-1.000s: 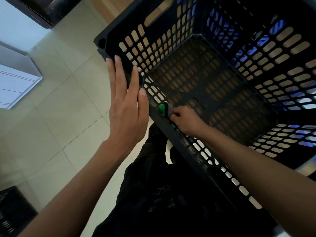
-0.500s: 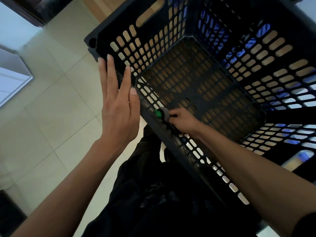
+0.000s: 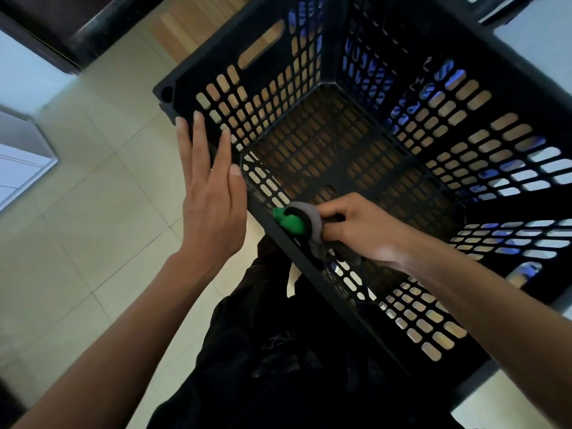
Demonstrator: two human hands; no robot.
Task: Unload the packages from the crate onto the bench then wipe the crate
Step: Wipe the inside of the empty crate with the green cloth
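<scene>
The big black plastic crate with slotted walls (image 3: 356,156) fills most of my view, and it is tilted toward me so that I look straight down into it. Through its slots I see a pale wooden surface (image 3: 185,23) behind it, which may be the desk, but I cannot say for sure. Below and to the left is the floor of light square tiles (image 3: 77,212), and under the crate my own dark clothing (image 3: 278,351). No package lies inside the crate, so I judge that the unloading is done; the packages themselves are not visible to me here. What is left is the wiping, and I think it is in progress, with the near wall in hand now and probably the other walls and the bottom to follow. My left hand (image 3: 213,199) is flat, the fingers straight and together, and it presses on the outside of the crate's left corner to steady it. My right hand (image 3: 356,224) reaches inside the crate and grips a small grey cloth with a green part (image 3: 297,224), fingers curled round it, and pushes it against the inner side of the near wall, just under the rim. The cloth lies between my two hands, close to the left one but not touching it.
</scene>
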